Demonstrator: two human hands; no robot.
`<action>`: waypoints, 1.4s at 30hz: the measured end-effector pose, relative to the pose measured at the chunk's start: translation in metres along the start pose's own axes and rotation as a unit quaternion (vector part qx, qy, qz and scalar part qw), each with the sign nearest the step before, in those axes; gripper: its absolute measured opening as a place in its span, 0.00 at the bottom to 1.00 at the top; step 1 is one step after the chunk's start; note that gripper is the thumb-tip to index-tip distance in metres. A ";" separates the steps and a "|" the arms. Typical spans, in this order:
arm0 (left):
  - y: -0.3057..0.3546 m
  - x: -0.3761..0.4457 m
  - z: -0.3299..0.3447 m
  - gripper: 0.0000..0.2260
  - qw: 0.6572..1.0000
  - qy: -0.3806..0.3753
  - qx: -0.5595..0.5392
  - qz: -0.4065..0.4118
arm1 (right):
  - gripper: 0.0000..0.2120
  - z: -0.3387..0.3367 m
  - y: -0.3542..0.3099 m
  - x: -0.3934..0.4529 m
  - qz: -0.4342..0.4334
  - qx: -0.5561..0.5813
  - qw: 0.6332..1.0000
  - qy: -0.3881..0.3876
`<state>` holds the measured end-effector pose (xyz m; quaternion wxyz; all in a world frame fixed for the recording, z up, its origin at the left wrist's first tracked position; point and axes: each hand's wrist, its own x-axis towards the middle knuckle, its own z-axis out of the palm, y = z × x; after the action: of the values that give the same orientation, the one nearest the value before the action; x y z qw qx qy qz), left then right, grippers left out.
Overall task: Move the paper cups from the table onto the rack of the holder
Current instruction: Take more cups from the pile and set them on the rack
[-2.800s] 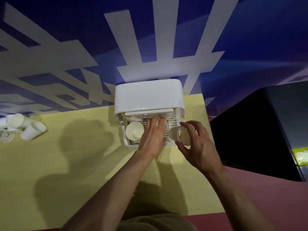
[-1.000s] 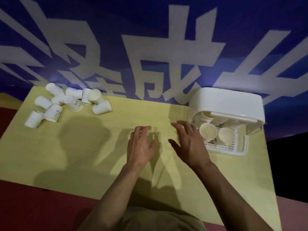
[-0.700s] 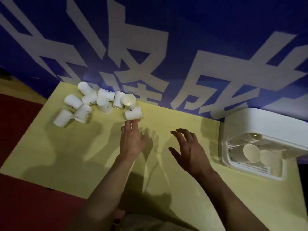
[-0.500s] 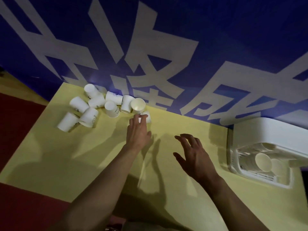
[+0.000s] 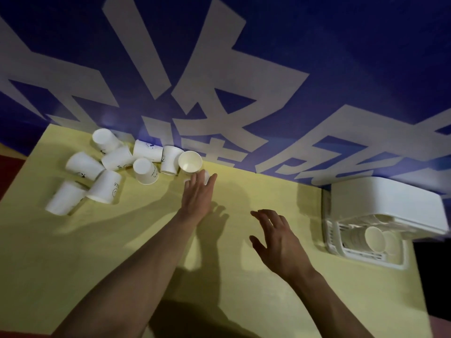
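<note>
White paper cups (image 5: 114, 167) tumbled sideways in a loose cluster.

Cups (image 5: 117, 164) clustered at table (image 5: 73, 252) far-left; holder (image 5: 385, 203) at far-right; 2 cups (image 5: 375, 239) on its rack (image 5: 366, 257).

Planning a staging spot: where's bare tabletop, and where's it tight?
Free: the yellow table between the left hand and the holder, around the hovering right hand, and the near-left area below the paper cups. Crowded: the far-left corner, cups touching.
</note>
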<state>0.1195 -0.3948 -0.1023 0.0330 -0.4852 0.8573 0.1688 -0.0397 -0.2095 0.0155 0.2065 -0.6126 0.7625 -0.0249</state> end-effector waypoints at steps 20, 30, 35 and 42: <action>-0.026 -0.065 0.003 0.32 0.983 0.058 -0.139 -0.104 | 0.34 0.019 -0.043 0.126 -0.094 -0.020 0.995 0.022; -0.044 -0.126 -0.009 0.28 0.954 0.149 -0.208 -0.155 | 0.41 0.039 -0.120 0.206 -0.137 -0.087 0.986 0.020; -0.038 -0.149 -0.008 0.30 0.932 0.159 -0.271 -0.181 | 0.39 0.038 -0.128 0.219 -0.148 -0.129 0.981 0.012; -0.036 -0.161 -0.016 0.31 0.932 0.152 -0.265 -0.196 | 0.33 0.052 -0.125 0.224 -0.148 -0.133 0.980 -0.024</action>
<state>0.2359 -0.2849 -0.0615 -0.1950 -0.6548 0.6638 0.3043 0.0567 -0.4412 -0.0590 0.1357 -0.7410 0.6549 0.0609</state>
